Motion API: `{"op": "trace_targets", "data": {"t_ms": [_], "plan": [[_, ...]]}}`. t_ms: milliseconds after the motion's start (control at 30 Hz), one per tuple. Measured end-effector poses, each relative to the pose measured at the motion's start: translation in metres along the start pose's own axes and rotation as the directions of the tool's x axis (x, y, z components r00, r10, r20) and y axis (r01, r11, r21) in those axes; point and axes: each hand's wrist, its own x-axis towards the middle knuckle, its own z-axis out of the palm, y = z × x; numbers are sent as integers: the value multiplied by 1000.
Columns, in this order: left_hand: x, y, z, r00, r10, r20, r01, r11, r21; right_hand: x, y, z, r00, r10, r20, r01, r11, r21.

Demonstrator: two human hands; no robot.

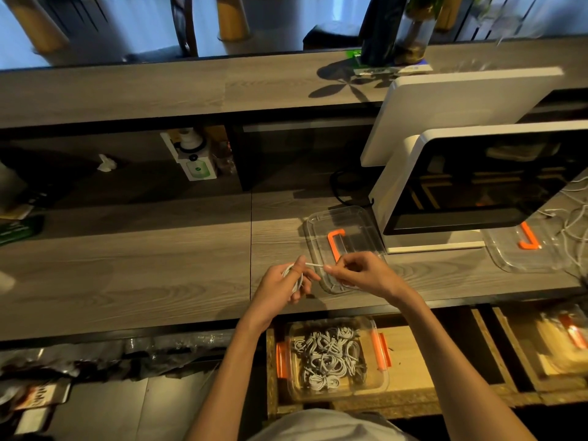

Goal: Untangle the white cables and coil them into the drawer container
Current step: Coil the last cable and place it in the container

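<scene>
Both hands worked above the counter (pixel 159 265): left hand (pixel 280 289) gripped a small coil of white cable (pixel 294 276), right hand (pixel 359 273) pinched its thin, light, floppy free end, best held there.

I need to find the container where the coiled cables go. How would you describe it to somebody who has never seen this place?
Start at the long wooden counter and look below its front edge, into the open wooden drawer. There sits a clear plastic container with orange side clips. Unlike the two clear lids on the counter, it is full of coiled white cables.
</scene>
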Motion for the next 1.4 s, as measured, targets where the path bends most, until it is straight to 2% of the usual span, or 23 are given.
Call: {"op": "trace_targets", "data": {"t_ms": [100, 167, 300, 400, 500, 633, 767, 833, 900, 933, 1000, 1067, 1133, 1233, 1333, 1400], "plan": [[2, -3, -12, 982, -23, -187, 4, 995, -101, -5, 9, -2, 998, 40, -45, -37, 998, 56], [4, -5, -19, 970, -39, -241, 3, 989, -146, -11, 16, -4, 993, 71, -90, -55, 985, 163], [6, -8, -21, 934, -88, -346, 7, 973, -229, -17, 28, -4, 987, 150, -55, -112, 896, 431], [7, -11, -22, 922, -109, -373, 1, 961, -277, -16, 34, 1, 963, 265, -42, -179, 752, 634], [9, -12, -22, 913, -128, -387, -28, 927, -374, -15, 35, 4, 963, 269, 7, -184, 638, 748], [9, -11, -25, 921, -163, -355, -89, 798, -597, -19, 44, 8, 954, 255, 157, -272, 517, 812], [11, -13, -26, 909, -220, -355, -106, 701, -705, -23, 52, 17, 934, 270, 232, -351, 586, 730], [13, -14, -26, 901, -254, -351, -120, 634, -764, -25, 51, 22, 936, 272, 222, -352, 710, 610], [15, -15, -26, 896, -264, -358, -137, 603, -786, -27, 48, 29, 945, 244, 219, -317, 852, 417], [16, -15, -25, 892, -260, -370, -135, 628, -767, -28, 47, 33, 944, 220, 245, -296, 894, 337], [17, -17, -22, 876, -225, -427, -126, 748, -652, -26, 42, 39, 924, 194, 331, -274, 938, 214], [17, -18, -19, 860, -137, -491, -105, 896, -432, -24, 32, 40, 892, 163, 421, -232, 965, 118], [19, -21, -18, 870, -43, -491, -49, 984, -171, -21, 19, 37, 863, 61, 501, -139, 983, 120], [23, -26, -16, 916, -8, -401, 52, 994, 99, -18, 1, 30, 846, -84, 526, -40, 975, 219], [22, -25, -14, 966, -114, -231, 144, 983, 117, -15, -9, 24, 890, -144, 432, 32, 966, 257], [17, -22, -11, 975, -203, -96, 211, 974, 86, -12, -12, 20, 924, -166, 344, 79, 964, 253]]}}
